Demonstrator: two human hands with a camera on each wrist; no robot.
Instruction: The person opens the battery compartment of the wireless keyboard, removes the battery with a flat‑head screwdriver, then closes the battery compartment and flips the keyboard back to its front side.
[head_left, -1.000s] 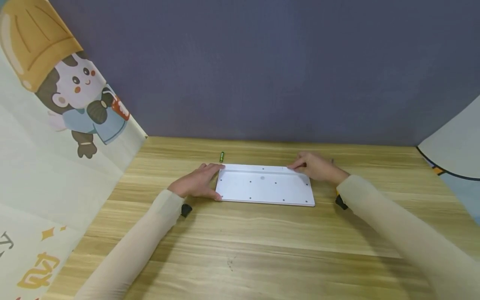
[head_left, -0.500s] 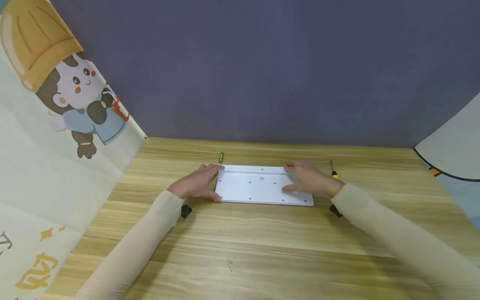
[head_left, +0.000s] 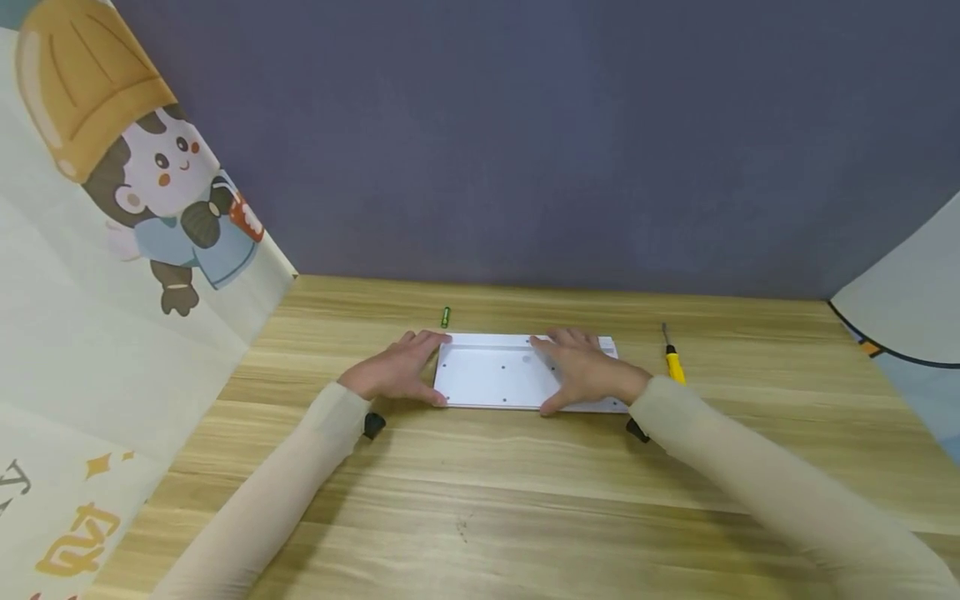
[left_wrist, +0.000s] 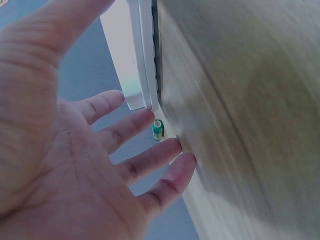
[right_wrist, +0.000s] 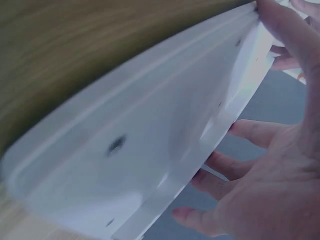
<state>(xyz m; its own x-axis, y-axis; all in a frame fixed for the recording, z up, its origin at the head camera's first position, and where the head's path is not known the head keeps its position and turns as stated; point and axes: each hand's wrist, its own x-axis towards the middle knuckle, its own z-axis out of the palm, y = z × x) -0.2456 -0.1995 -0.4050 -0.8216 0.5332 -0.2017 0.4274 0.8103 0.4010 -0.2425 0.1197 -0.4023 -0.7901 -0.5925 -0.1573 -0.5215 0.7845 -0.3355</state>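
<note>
A white keyboard (head_left: 480,379) lies face down on the wooden table, its flat back dotted with small dark screws. My left hand (head_left: 393,368) holds its left end, thumb at the front corner and index finger at the back corner. In the left wrist view the fingers of that hand (left_wrist: 75,160) are spread, some fingertips meeting the keyboard edge (left_wrist: 120,45). Across the keyboard's right half, my right hand (head_left: 588,371) grips from front to back, thumb on the near edge. The right wrist view has its fingers (right_wrist: 250,132) along the far edge.
A small green battery (head_left: 446,317) lies behind the keyboard's left corner. Right of the keyboard is a screwdriver (head_left: 675,364) with a yellow and black handle, partly hidden by my sleeve. A dark wall panel (head_left: 525,150) closes off the table's back.
My right hand has left its fingertip hold near the back right, opened out and slid left, and now spans the keyboard front to back. The screwdriver has come into view. My left hand stays put.
</note>
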